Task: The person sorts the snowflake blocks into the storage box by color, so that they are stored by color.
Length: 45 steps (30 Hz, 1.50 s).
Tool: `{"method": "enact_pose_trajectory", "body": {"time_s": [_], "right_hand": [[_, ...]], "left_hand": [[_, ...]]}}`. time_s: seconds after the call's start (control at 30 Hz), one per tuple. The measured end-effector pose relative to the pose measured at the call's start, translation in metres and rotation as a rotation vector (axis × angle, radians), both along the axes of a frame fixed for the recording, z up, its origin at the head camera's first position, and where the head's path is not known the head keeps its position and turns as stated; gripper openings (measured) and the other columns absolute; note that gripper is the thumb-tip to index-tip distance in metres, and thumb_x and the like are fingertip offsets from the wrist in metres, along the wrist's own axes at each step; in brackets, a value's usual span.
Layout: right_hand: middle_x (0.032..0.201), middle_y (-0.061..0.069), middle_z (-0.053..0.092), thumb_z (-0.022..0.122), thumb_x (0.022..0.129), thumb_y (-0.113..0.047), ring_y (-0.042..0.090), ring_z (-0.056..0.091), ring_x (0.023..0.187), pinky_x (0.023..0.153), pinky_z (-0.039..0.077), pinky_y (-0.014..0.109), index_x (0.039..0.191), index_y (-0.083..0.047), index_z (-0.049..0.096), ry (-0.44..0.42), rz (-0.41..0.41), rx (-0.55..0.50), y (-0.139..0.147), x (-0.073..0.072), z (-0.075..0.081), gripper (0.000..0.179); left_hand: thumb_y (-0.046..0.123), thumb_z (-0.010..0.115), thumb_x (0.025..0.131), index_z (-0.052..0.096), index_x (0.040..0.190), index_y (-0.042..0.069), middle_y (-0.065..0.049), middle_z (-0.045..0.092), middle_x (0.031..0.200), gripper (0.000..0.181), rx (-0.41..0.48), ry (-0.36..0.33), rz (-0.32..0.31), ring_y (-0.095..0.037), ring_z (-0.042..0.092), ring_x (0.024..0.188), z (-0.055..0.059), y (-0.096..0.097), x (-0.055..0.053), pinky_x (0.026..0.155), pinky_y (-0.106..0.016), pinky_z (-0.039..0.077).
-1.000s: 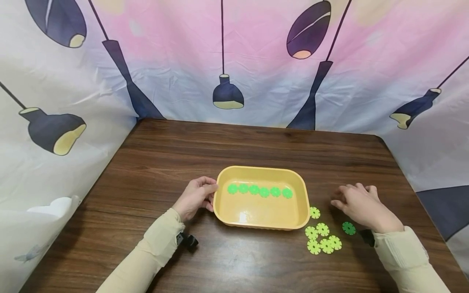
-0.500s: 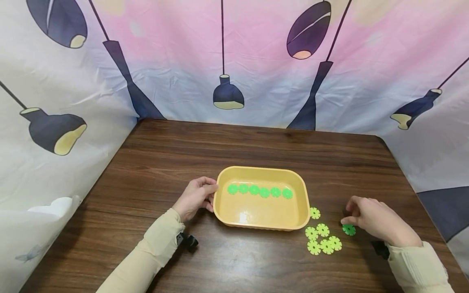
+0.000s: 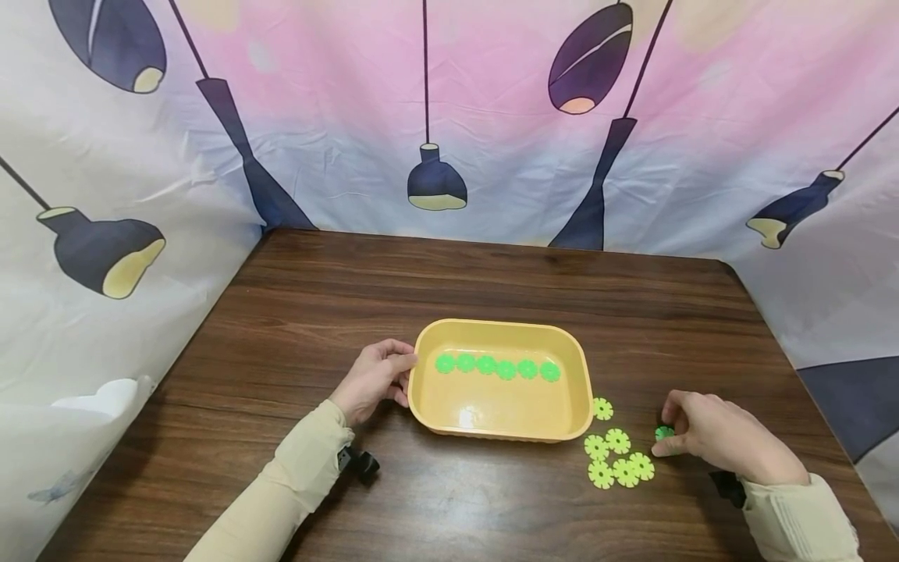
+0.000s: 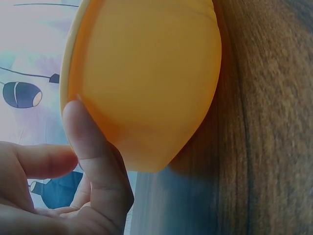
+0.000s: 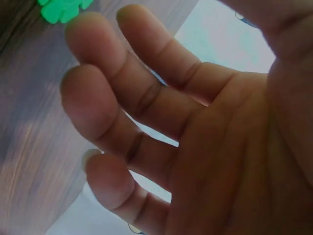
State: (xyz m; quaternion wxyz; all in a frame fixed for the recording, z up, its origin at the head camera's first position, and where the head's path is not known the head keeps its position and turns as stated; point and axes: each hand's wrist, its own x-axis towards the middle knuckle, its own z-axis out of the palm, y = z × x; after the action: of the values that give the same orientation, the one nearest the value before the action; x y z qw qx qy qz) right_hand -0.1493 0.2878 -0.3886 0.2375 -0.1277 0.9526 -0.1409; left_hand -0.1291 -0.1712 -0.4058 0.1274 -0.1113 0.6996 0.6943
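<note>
A yellow plastic basin (image 3: pixel 502 421) sits on the table with a row of several bright green snowflake discs (image 3: pixel 486 364) in it. My left hand (image 3: pixel 371 382) grips the basin's left end, thumb and finger at its rim in the left wrist view (image 4: pixel 93 171). Right of the basin, my right hand (image 3: pixel 726 433) is low over the table beside a darker green snowflake disc (image 3: pixel 663 432), which its thumb and forefinger partly cover. In the right wrist view that green disc (image 5: pixel 62 9) shows just beyond the loosely bent fingertips, not held between them.
Several yellow-green snowflake discs (image 3: pixel 618 441) lie loose on the wooden table (image 3: pixel 337 289) between the basin and my right hand. A printed curtain (image 3: pixel 351 117) hangs along the back and sides of the table.
My right hand has drawn back toward the near side and come down at the darker green disc, covering part of it. The left hand and basin have stayed put.
</note>
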Motion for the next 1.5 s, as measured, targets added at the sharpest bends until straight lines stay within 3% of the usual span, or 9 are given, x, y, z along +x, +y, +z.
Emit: {"method": "enact_pose_trajectory", "body": {"time_s": [0.37, 0.63, 1.07, 1.5], "right_hand": [[0.069, -0.002, 0.054, 0.085, 0.07, -0.037, 0.015, 0.051, 0.059, 0.052, 0.041, 0.032, 0.091, -0.012, 0.059, 0.007, 0.016, -0.004, 0.0, 0.002, -0.006, 0.042], [0.073, -0.002, 0.054, 0.085, 0.069, -0.04, 0.014, 0.051, 0.062, 0.053, 0.041, 0.033, 0.092, -0.012, 0.06, 0.026, 0.02, 0.031, 0.004, 0.0, -0.006, 0.044], [0.079, 0.0, 0.056, 0.083, 0.072, -0.041, 0.015, 0.053, 0.067, 0.056, 0.044, 0.033, 0.096, -0.01, 0.061, -0.004, 0.006, -0.01, 0.007, -0.004, -0.011, 0.045], [0.07, -0.001, 0.053, 0.083, 0.073, -0.029, 0.015, 0.048, 0.061, 0.053, 0.039, 0.031, 0.086, -0.014, 0.057, 0.058, 0.027, -0.072, 0.004, -0.001, -0.012, 0.033]], "left_hand": [[0.007, 0.055, 0.096, 0.049, 0.114, -0.008, -0.007, 0.055, 0.074, 0.025, 0.004, 0.001, 0.004, -0.014, 0.053, 0.054, 0.001, 0.0, 0.0, 0.044, -0.026, 0.051], [0.007, 0.055, 0.096, 0.048, 0.115, -0.008, -0.008, 0.055, 0.074, 0.026, 0.003, 0.003, 0.0, -0.014, 0.053, 0.054, 0.001, 0.001, 0.0, 0.044, -0.026, 0.051], [0.008, 0.055, 0.095, 0.048, 0.115, -0.008, -0.007, 0.054, 0.074, 0.027, -0.005, -0.001, -0.003, -0.015, 0.053, 0.055, 0.0, -0.001, 0.0, 0.045, -0.026, 0.051], [0.008, 0.055, 0.095, 0.048, 0.114, -0.008, -0.007, 0.054, 0.074, 0.025, 0.002, 0.003, -0.001, -0.014, 0.053, 0.055, 0.0, 0.0, 0.0, 0.045, -0.025, 0.051]]}}
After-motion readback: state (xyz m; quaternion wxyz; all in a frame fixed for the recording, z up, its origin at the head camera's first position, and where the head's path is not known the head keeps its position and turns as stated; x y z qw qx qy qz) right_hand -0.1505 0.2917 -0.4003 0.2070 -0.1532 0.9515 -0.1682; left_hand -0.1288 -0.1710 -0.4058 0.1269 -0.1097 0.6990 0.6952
